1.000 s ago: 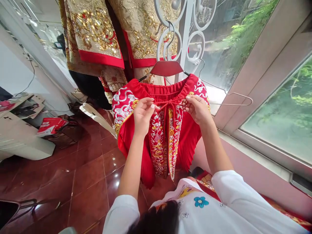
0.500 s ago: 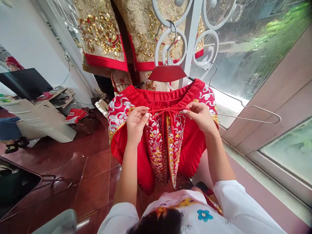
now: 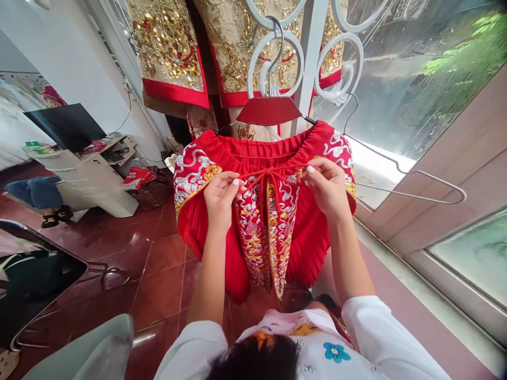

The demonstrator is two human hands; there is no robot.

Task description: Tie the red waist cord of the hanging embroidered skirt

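Note:
In front of me a red pleated skirt (image 3: 309,248) with silver and gold embroidered panels (image 3: 253,227) hangs from a hanger with a red bar (image 3: 269,111). A thin red drawstring (image 3: 273,170) is tied in a bow at the middle of the gathered waistband (image 3: 253,150). My left hand (image 3: 222,198) pinches the string on the left side of the bow. On the right side, my right hand (image 3: 327,184) pinches the other part of it. The string runs fairly straight between both hands, and its loose ends hang over the embroidery.
The hanger hooks onto a white scrollwork rack (image 3: 275,63). Gold-beaded garments (image 3: 170,53) hang behind it. A bare wire hanger (image 3: 412,171) juts out at right, near the window. A seated person's legs (image 3: 39,192), a chair (image 3: 43,285) and a desk (image 3: 91,179) are at left.
Both hands keep their pinch on the drawstring. My right hand has shifted slightly up, and the string on that side slants upward more. The view has turned a little to the left.

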